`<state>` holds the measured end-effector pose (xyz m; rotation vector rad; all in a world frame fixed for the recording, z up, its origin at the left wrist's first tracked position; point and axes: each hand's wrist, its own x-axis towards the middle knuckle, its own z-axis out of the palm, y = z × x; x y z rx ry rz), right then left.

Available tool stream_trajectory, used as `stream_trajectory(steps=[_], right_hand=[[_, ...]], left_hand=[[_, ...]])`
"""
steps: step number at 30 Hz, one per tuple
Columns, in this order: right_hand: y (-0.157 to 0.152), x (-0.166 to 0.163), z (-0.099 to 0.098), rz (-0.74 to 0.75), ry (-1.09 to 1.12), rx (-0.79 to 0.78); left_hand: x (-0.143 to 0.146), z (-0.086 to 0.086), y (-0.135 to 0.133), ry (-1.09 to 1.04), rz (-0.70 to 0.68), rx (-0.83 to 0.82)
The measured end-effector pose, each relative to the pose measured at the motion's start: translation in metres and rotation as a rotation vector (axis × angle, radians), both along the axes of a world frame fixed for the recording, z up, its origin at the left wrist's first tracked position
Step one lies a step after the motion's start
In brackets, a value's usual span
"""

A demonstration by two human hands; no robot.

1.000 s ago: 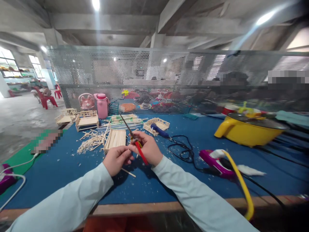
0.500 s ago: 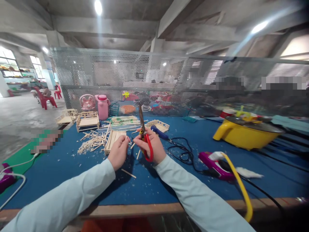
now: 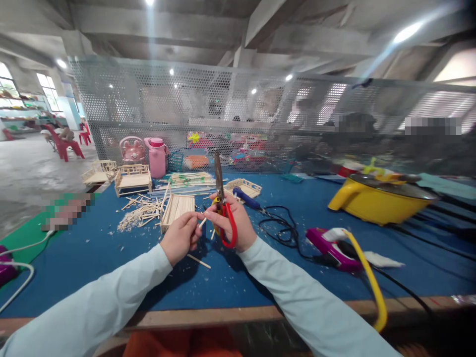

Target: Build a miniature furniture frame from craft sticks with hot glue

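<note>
My right hand (image 3: 241, 225) is closed round red-handled scissors (image 3: 231, 229), their dark blades pointing up and away from me. Something yellow shows beside the handles, partly covered by the fingers. A short wooden stick (image 3: 203, 222) lies between my two hands, pinched by the fingers of my left hand (image 3: 180, 235); the right fingertips meet its other end. Just beyond the left hand stands a small stick-built frame (image 3: 178, 209) with a slatted base. One loose stick (image 3: 199, 261) lies on the blue table cover below the hands.
Cut sticks and scraps (image 3: 141, 215) are heaped at left. Behind are stick-built models (image 3: 133, 179) and a pink bottle (image 3: 156, 158). A blue-handled tool (image 3: 247, 199) trails a black cord. At right are a purple power strip (image 3: 330, 248) and a yellow electric pan (image 3: 383, 201).
The stick between my fingers shows more clearly now, and my left hand has turned and shifted slightly left. The scissors stay in my right hand. The whole view has tilted slightly.
</note>
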<state>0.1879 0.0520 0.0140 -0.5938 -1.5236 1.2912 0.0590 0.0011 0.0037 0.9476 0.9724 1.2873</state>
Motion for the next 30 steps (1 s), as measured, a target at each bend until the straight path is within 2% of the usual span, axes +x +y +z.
stream_trajectory(steps=[3,7,12,16,23,30], right_hand=[[0.000,-0.001,-0.002,0.020,0.010,0.013],[-0.003,-0.003,-0.002,0.041,0.002,0.005],[-0.013,-0.005,-0.001,0.023,-0.059,0.034],[-0.018,-0.006,-0.002,0.146,-0.162,0.038],[-0.023,-0.003,-0.003,0.249,-0.372,0.302],[-0.020,-0.001,-0.004,0.236,-0.405,0.357]], left_hand=[[0.003,-0.002,-0.003,0.061,-0.023,0.006],[0.002,-0.007,-0.003,0.241,-0.034,0.203],[-0.004,-0.007,-0.003,0.442,0.158,0.353],[-0.014,-0.003,0.000,0.428,0.278,0.418],[-0.024,0.005,0.002,0.481,0.351,0.474],[-0.027,0.014,0.000,0.656,0.342,0.538]])
